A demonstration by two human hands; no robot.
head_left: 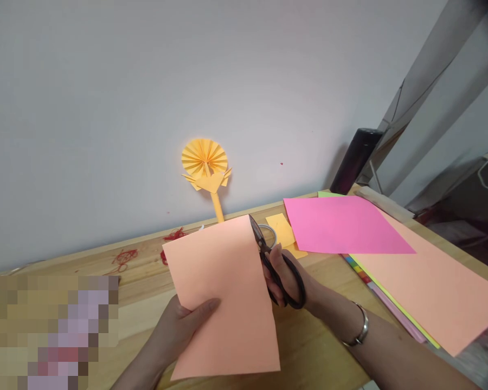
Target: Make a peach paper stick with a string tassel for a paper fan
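Note:
My left hand (pixel 189 325) pinches a sheet of peach-coloured paper (pixel 223 303) by its left side, thumb on the front. The sheet is held up over the wooden table. At its right edge, my right hand (pixel 282 271) grips a pair of black-handled scissors (pixel 295 287). The blades meet the upper right edge of the sheet and are partly hidden behind it. Above the sheet, a yellow folded-paper flower (pixel 205 160) on a rolled paper stem leans against the wall.
On the right of the wooden table (pixel 325 325) lie pink paper (pixel 345 225) and more peach paper (pixel 435 287). Yellow paper pieces (pixel 282 230) and a roll of tape (pixel 271 234) sit behind the scissors. A black cylinder (pixel 355 160) stands at the back right. Red thread (pixel 126 259) lies left.

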